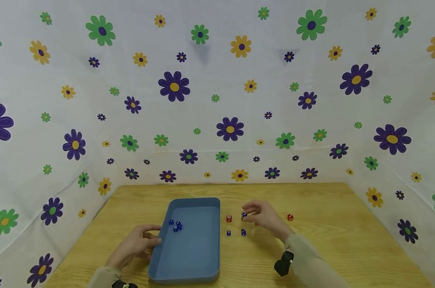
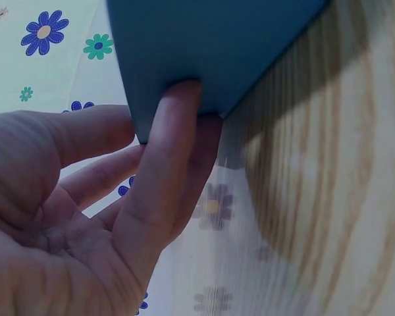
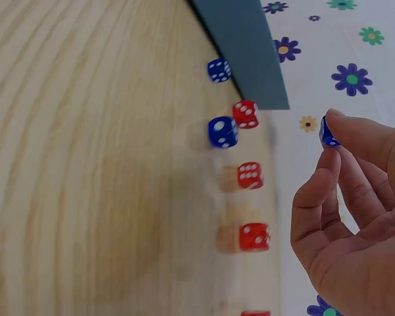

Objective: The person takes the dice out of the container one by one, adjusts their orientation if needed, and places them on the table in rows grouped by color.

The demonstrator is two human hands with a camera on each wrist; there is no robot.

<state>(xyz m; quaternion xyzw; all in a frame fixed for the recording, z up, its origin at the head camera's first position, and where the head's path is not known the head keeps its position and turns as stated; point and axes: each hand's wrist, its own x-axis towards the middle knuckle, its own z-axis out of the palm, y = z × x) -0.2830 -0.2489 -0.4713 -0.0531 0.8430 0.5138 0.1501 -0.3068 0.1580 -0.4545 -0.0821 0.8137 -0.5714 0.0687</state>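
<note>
A blue tray (image 1: 190, 276) lies on the table, with several blue dice (image 1: 175, 228) inside near its left wall. My left hand (image 1: 136, 244) grips the rim of that wall; in the left wrist view fingers (image 2: 174, 125) lie on either side of the tray's edge. Right of the tray, my right hand (image 1: 264, 216) pinches a blue die (image 3: 327, 131) between thumb and fingertip, above the table. Near it on the wood are a red die (image 1: 229, 218) and two blue dice (image 1: 243, 232). Another red die (image 1: 290, 217) sits beyond the right wrist. More red dice (image 3: 254, 237) show in the right wrist view.
The wooden table (image 1: 329, 240) is bounded at the back and sides by a white cloth (image 1: 210, 112) printed with flowers. Dark straps with devices (image 1: 283, 263) sit on both wrists.
</note>
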